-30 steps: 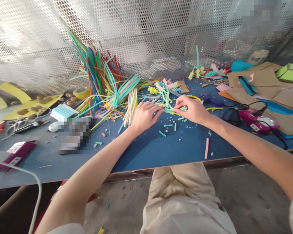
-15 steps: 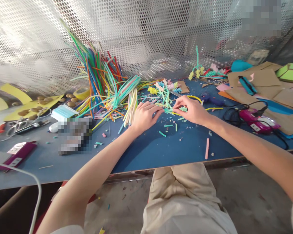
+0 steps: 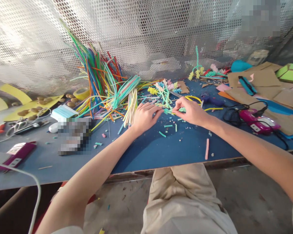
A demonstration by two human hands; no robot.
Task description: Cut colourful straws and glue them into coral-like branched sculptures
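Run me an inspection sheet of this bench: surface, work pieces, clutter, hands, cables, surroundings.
Surface: blue tabletop, littered with small offcuts.
Work pieces: mint-green pipe cleaner between the hands; pipe-cleaner flowers just beyond; large multicolored pipe-cleaner bundle standing farther left.
Clutter: pink offcut near the front edge; face mask and yellow tape roll on the left; brown cardboard on the right.
Hands: left hand and right hand both appear to pinch the mint-green pipe cleaner.
Cables: black cable looped beside a magenta box; white cable hanging over the front edge at left.
Surroundings: perforated metal screen behind; gray floor below.
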